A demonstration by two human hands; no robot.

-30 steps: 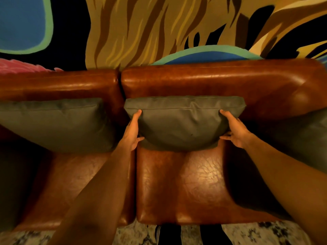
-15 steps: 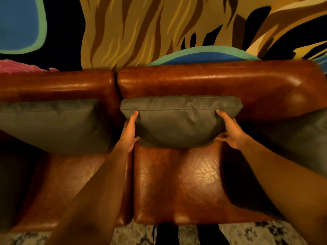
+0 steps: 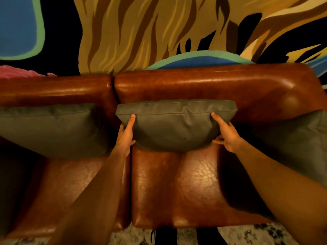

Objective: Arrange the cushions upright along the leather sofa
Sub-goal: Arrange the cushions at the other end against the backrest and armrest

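Note:
A grey-green middle cushion (image 3: 174, 124) stands upright against the backrest of the brown leather sofa (image 3: 194, 85). My left hand (image 3: 126, 137) grips its left edge, thumb under the lower corner. My right hand (image 3: 225, 133) grips its right edge the same way. A second grey-green cushion (image 3: 51, 128) leans upright against the backrest on the left seat. A third one (image 3: 300, 138) rests against the sofa's right armrest, partly cut off by the frame edge.
Behind the sofa hangs a large patterned wall covering (image 3: 141, 32) in tan, blue and black. The right seat pad (image 3: 177, 188) lies bare below the held cushion. A pale patterned rug (image 3: 247, 235) and my dark shoes (image 3: 164, 236) show at the sofa's front edge.
Both hands have slid a little inward and up on the middle cushion, squeezing its sides so its bottom bulges. The cushion sits slightly more to the left in view.

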